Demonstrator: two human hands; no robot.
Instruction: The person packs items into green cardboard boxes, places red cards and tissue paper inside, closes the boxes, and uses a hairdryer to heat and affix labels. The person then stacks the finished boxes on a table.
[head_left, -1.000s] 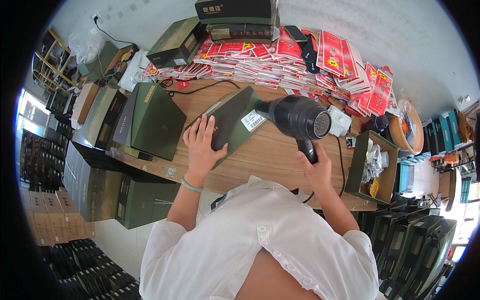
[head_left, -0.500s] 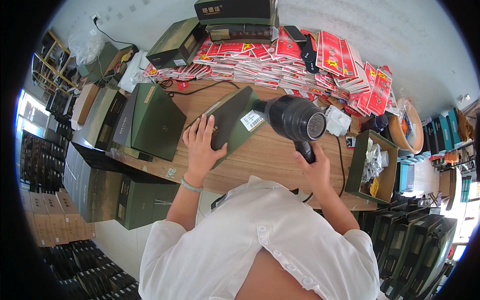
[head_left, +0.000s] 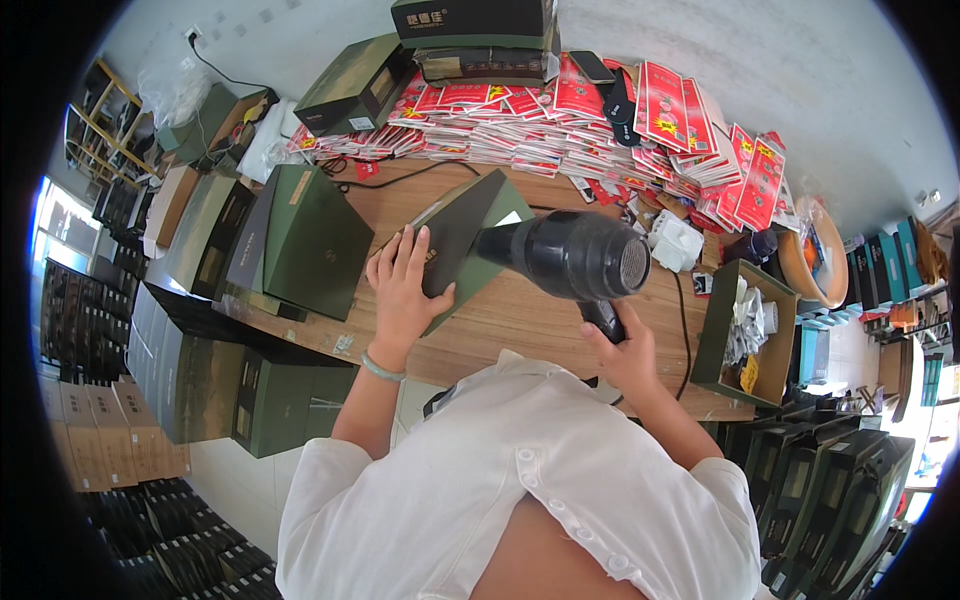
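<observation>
A dark and green cardboard box (head_left: pixel 458 235) sits at an angle on the wooden table in front of me. My left hand (head_left: pixel 402 300) lies on its near left part, fingers stretched out and thumb spread apart. In my right hand (head_left: pixel 628 350) is the handle of a black hair dryer (head_left: pixel 585 252), with my fingers closed around it. The dryer's nozzle points left at the box, close to its green side, and covers part of the white label (head_left: pixel 510 218) there. Whether nozzle and box touch I cannot tell.
Large green boxes (head_left: pixel 315 245) stand to the left. Piles of red printed cards (head_left: pixel 570 130) line the back, with a phone (head_left: pixel 590 67) on top. At right are a white adapter (head_left: pixel 676 240), a power cord (head_left: pixel 687 335) and an open box of small packets (head_left: pixel 715 340).
The hair dryer has moved left and slightly down with my right hand, so its nozzle now overlaps the label. My left hand and the box stay almost the same.
</observation>
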